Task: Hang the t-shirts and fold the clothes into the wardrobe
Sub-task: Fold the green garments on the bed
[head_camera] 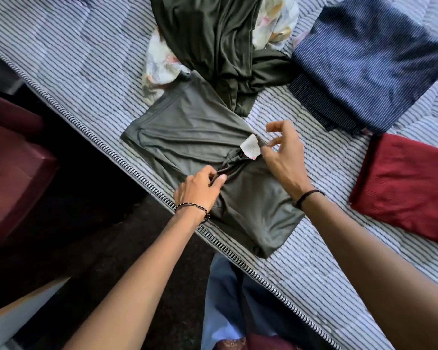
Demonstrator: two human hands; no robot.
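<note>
- The left hand has its fingers curled and pinches a raised ridge of fabric near the middle of a grey garment.
- The right hand pinches the same garment's edge between thumb and forefinger, just beside a white label. Its other fingers are spread loosely above the cloth.
- A beaded bracelet circles the left wrist and a black band the right.
- The grey garment lies partly folded and flat on a blue-and-white striped mattress, with its near corner at the mattress edge.
- Beyond it, touching its far end, a dark olive garment sits in a loose heap, with a pale floral cloth showing from under it.
- To the right of the heap lies a folded navy pinstriped garment.
- Nearer, on the right and apart from the grey one, lies a folded maroon garment.
- Left of the mattress, on the dark floor, stands a dark red piece of furniture.
- At the bottom, against the mattress edge, a light blue trouser leg of the person shows.
</note>
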